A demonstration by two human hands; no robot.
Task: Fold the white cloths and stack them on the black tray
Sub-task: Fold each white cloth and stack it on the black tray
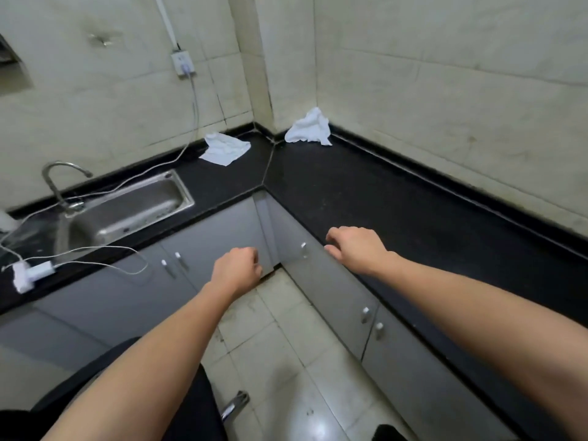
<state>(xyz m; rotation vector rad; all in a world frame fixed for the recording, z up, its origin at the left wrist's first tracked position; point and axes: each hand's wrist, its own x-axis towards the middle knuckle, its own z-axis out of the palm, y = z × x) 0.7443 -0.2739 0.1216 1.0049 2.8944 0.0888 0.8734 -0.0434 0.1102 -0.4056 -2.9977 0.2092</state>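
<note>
Two crumpled white cloths lie on the black L-shaped counter (366,192). One cloth (225,148) is left of the corner seam, the other cloth (310,127) leans against the wall at the back corner. No black tray is visible. My left hand (237,270) hangs in the air in front of the cabinet doors, fingers curled in, holding nothing. My right hand (356,248) hovers at the counter's front edge, fingers bent downward and slightly apart, empty. Both hands are well short of the cloths.
A steel sink (127,211) with a curved tap (59,183) sits in the left counter. White cables run from a wall socket (183,63) to a charger block (31,273) on the counter's edge. Grey cabinets (222,230) stand below. A black chair (197,402) is beneath my arms.
</note>
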